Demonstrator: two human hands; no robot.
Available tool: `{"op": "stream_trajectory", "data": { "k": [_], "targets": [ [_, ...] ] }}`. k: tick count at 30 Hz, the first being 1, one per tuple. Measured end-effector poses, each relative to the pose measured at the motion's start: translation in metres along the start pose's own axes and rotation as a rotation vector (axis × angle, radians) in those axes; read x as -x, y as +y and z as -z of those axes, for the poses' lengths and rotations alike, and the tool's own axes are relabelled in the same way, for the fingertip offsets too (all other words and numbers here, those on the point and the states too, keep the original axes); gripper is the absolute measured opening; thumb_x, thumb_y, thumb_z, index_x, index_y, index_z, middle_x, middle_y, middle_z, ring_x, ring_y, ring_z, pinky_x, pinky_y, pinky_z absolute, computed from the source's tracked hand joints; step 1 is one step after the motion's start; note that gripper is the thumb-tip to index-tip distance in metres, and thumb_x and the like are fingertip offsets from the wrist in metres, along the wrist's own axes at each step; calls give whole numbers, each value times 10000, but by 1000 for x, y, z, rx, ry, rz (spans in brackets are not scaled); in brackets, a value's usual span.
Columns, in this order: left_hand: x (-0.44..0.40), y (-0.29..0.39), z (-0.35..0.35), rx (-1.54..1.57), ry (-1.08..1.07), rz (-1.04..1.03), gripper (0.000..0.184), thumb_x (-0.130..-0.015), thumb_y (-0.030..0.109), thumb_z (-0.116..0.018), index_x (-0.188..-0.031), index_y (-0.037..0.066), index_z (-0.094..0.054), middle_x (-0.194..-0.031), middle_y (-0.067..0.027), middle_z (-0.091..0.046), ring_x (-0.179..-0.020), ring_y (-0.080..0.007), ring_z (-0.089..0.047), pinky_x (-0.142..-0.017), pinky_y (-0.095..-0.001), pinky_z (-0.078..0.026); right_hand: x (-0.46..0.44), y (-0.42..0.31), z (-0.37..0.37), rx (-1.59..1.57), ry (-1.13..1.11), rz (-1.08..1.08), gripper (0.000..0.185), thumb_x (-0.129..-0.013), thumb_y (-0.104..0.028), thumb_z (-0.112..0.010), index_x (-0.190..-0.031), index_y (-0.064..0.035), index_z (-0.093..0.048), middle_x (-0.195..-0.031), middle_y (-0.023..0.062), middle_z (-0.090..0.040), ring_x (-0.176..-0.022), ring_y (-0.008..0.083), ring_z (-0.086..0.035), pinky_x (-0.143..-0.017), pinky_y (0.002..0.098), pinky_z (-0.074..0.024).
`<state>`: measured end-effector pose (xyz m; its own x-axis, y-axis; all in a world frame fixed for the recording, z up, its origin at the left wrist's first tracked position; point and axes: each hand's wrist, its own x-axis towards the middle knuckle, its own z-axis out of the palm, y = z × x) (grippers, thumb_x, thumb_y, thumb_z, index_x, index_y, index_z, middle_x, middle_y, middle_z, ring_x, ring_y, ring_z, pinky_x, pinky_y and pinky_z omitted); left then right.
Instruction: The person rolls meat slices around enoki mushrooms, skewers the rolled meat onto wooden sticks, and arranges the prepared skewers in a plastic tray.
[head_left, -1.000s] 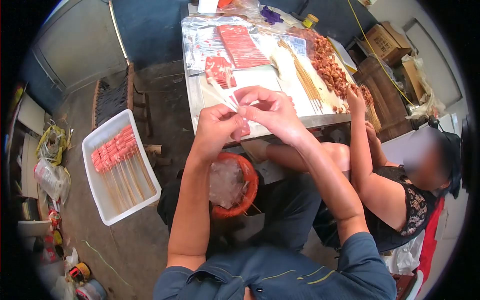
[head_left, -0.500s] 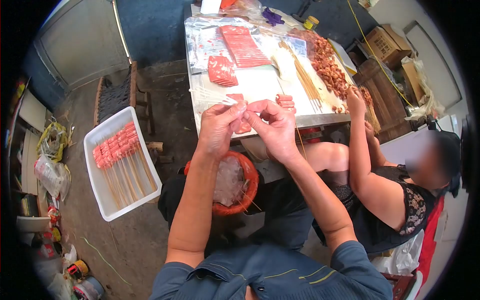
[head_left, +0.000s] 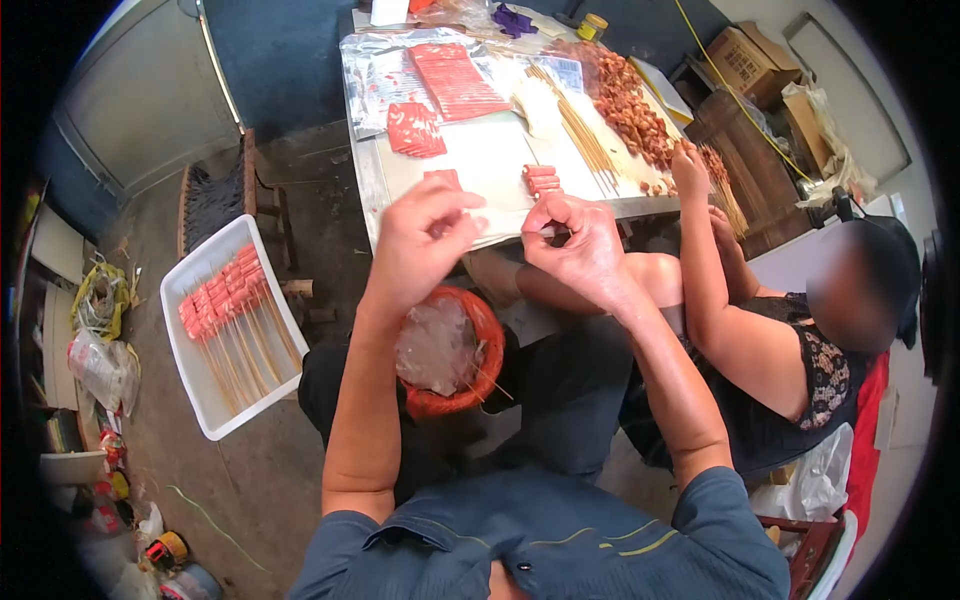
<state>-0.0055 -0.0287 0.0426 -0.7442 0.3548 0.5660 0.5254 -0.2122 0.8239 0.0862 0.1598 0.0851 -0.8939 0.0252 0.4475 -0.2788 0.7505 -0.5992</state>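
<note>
My left hand (head_left: 425, 240) is raised near the table's front edge, slightly blurred, with its thumb and fingers apart. To its right, my right hand (head_left: 575, 250) has thumb and index finger pinched in a loop; what they hold is too small to tell. Thin whitish strips (head_left: 500, 228) show between the hands, their ends unclear. Rolled pink meat pieces (head_left: 541, 181) lie just behind my right hand. Beyond my left hand are a small meat slice (head_left: 441, 180), a stack of marbled slices (head_left: 415, 130) and a larger sliced slab (head_left: 456, 82) on silver wrapping.
A white tray (head_left: 208, 412) of meat skewers stands at the left. Below my hands is a red-rimmed bucket (head_left: 492, 345) lined with clear plastic. Bamboo sticks (head_left: 580, 135) and brown meat chunks (head_left: 630, 105) lie on the table (head_left: 480, 155). A co-worker (head_left: 745, 350) sits at the right.
My hands have moved apart, and my left hand has opened from its pinch. The whitish strips no longer fan out left of it. The view has shifted slightly.
</note>
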Motion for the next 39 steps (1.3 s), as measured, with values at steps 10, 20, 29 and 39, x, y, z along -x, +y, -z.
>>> {"op": "stream_trajectory", "data": {
  "k": [10, 20, 29, 39],
  "targets": [
    [7, 1, -14, -90, -356, -54, 136, -789, 6, -707, -911, -49, -684, -733, -69, -592, -636, -118, -527, -585, -280, -430, 12, -13, -5, -57, -41, -76, 64, -725, -18, -689, -756, 2, -636, -685, 111, -663, -626, 115, -629, -586, 275, -504],
    [8, -9, -11, -165, -336, 41, 70, -776, -43, -667, -846, -44, -674, -727, -57, -626, -653, -115, -576, -609, -274, -460, 16, 5, -29, -176, 47, -136, 75, -746, -40, -697, -757, 4, -638, -709, 103, -678, -659, 117, -634, -611, 280, -508],
    [14, -29, -15, 267, -267, 315, 85, -871, -47, -638, -941, -22, -679, -821, -42, -674, -693, -93, -605, -650, -237, -503, 12, 5, -37, -303, 147, -84, 63, -773, 9, -698, -757, -14, -641, -753, 64, -673, -707, 117, -648, -651, 269, -515],
    [12, -21, -13, 573, -265, 339, 70, -896, -1, -638, -957, -28, -657, -818, -94, -683, -722, -154, -657, -689, -283, -536, 5, 8, -32, -146, 136, 162, 87, -739, -3, -715, -808, -30, -672, -847, 87, -674, -810, 217, -663, -741, 343, -521]
  ]
}}
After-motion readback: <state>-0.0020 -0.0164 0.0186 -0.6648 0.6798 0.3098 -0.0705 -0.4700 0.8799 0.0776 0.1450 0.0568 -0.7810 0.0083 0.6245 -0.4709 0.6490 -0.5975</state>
